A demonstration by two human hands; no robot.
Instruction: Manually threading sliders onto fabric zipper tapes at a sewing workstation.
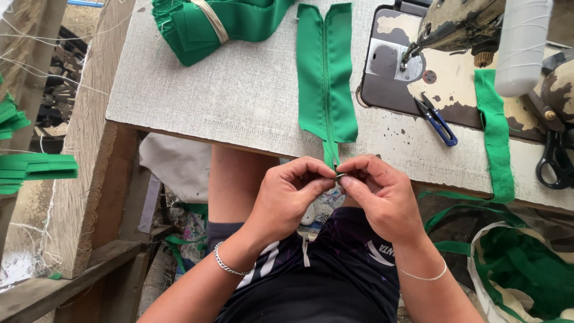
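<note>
A long strip of smooth green cloth with a zipper sewn down its middle [326, 72] lies flat on the speckled grey laminate surface [227, 90], its narrow tail hanging over the near edge. There the left hand [287, 194] and the right hand [382, 194] meet, fingertips pressed together, pinching a small dull metal zipper slider [340, 176] at the end of the tail. A thin silver chain circles each wrist. At the far left of the surface sits a folded bundle of green cloth tied with a pale band [209, 24]. To the right stands a worn sewing machine with chipped cream paint [460, 27] on a dark, flaking bed; blue-handled thread snips [437, 119] lie on it, a narrow green fabric strip [496, 131] drapes over the near edge, and black scissors [553, 158] rest at the far right. Rough wooden planks [84, 179] frame the left side, with stacked green pieces [33, 167] beyond. More green cloth fills a bag [526, 269] at the near right.
</note>
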